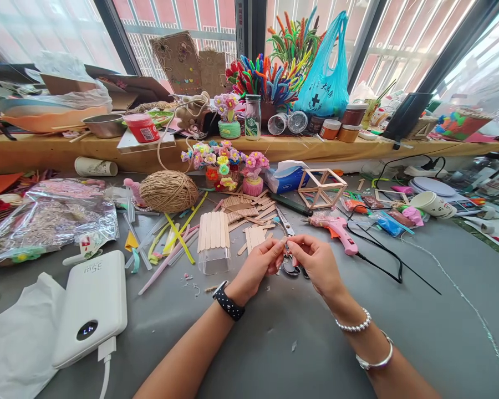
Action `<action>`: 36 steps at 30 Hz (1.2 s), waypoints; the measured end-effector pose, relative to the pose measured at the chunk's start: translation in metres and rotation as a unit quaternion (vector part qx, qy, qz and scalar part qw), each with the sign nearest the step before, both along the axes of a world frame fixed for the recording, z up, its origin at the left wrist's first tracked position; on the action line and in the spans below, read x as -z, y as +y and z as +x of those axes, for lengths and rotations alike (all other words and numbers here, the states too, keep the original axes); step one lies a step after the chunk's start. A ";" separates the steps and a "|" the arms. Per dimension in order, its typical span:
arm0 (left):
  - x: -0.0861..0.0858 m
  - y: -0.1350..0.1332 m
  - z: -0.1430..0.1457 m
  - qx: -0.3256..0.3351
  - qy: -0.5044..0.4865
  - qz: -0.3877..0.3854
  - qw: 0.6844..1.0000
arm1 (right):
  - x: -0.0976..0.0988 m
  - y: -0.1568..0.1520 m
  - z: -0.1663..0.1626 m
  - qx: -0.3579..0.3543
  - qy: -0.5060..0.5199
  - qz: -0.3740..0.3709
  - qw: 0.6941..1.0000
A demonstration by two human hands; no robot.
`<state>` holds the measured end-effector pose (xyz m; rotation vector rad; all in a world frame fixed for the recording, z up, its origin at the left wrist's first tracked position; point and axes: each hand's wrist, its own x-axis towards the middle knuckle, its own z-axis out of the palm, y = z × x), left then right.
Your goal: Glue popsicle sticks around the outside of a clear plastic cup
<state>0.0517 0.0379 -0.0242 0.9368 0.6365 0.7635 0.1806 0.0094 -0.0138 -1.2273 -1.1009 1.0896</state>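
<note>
My left hand (261, 264) and my right hand (316, 260) meet over the grey table (274, 343), fingertips pinched together on a small piece too tiny to make out. Scissors (288, 244) lie on the table right behind and under my fingers. A pink glue gun (336, 228) rests just right of my right hand, its black cord trailing off to the right. Rows of wooden craft sticks (213, 230) sit on a clear block left of my left hand. A black watch is on my left wrist, bracelets on my right.
A white power bank (92, 307) lies at the front left. A ball of twine (168, 191), pipe-cleaner flowers (224, 160), a tissue pack (286, 177) and a stick-frame cube (322, 188) stand behind. The wooden sill (45, 149) holds jars, a blue bag (325, 72) and clutter.
</note>
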 end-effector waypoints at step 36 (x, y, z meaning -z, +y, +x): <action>0.000 0.003 -0.007 0.065 -0.028 -0.042 0.997 | -0.001 -0.002 -0.004 0.007 -0.132 0.046 0.990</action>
